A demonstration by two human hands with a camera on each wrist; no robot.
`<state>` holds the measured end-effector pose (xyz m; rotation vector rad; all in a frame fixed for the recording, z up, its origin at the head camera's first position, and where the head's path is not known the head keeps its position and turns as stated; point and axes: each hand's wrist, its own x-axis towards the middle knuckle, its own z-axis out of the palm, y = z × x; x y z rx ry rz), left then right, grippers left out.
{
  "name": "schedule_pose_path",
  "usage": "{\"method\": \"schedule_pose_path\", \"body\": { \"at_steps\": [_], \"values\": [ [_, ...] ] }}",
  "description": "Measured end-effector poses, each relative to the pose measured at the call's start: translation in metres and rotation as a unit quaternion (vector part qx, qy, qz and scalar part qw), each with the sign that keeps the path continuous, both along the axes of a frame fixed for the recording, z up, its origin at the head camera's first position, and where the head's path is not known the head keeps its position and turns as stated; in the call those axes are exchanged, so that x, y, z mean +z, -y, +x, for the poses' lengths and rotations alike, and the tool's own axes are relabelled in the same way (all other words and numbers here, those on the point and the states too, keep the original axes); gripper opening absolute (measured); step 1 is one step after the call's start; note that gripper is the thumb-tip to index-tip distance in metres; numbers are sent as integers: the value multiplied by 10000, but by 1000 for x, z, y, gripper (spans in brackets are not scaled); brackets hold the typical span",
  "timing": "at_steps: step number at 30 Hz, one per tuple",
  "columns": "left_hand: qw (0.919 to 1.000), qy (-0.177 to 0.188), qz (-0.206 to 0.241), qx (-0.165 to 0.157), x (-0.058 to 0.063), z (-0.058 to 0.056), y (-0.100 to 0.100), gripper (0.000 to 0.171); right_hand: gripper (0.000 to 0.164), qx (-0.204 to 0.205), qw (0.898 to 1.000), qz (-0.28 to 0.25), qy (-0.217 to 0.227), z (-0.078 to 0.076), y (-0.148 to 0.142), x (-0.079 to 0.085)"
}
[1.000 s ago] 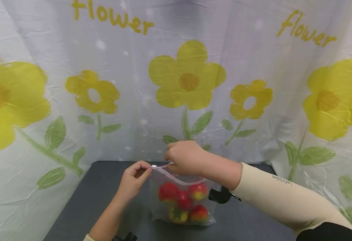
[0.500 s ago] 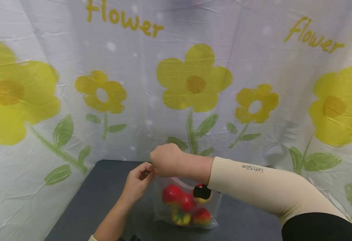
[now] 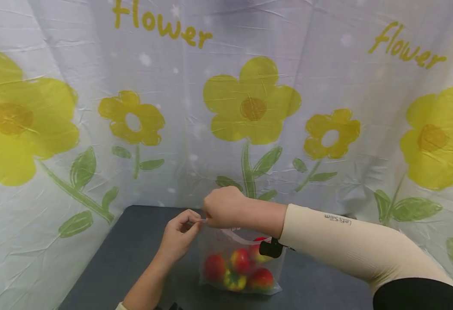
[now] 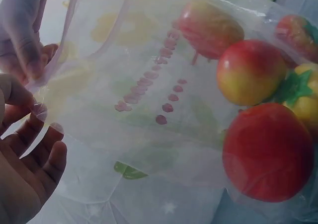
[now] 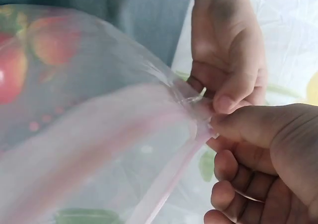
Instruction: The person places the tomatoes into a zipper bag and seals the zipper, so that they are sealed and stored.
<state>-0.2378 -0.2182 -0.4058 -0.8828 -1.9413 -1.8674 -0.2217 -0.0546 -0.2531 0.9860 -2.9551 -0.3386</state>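
A clear zip bag [image 3: 207, 249] with a pinkish mouth strip hangs over the dark table, its mouth partly parted. Inside are several fruit-like pieces: a red one [image 4: 268, 152], a red-and-yellow one [image 4: 251, 72] and a yellow one with a green top [image 4: 303, 92]. At the bag's upper left corner, my left hand [image 3: 178, 237] pinches the edge between thumb and finger. My right hand [image 3: 224, 207] pinches the zip strip [image 5: 164, 177] right beside it, thumb and fingertips almost touching the left hand's. A white slider was visible at this corner earlier; now fingers mostly hide it.
Below the bag lies a dark grey tabletop [image 3: 133, 241]. A white curtain [image 3: 180, 172] printed with yellow flowers stands behind and along both sides. A black wrist camera mount [image 3: 271, 248] sits under the right wrist, close to the bag's right side.
The right hand has gone left from the middle of the bag's mouth to its left corner, then slightly back right. The fruit has shifted inside the bag. The left hand keeps its pinch.
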Motion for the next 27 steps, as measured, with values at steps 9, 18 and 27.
{"method": "schedule_pose_path", "body": {
  "at_steps": [9, 18, 27],
  "values": [
    [9995, 188, 221, 139, -3, -3, 2, 18, 53, -51, 9999, -53, 85, 7, -39, -2],
    [9982, 378, 213, 403, -6, -6, 7, 14, 22, -254, 9985, -338, 354, 21, -94, 6],
    [9973, 583, 167, 423, -7, -8, 14, 11, 23, -406, 9959, -592, 549, 38, -147, 10]
  ]
}}
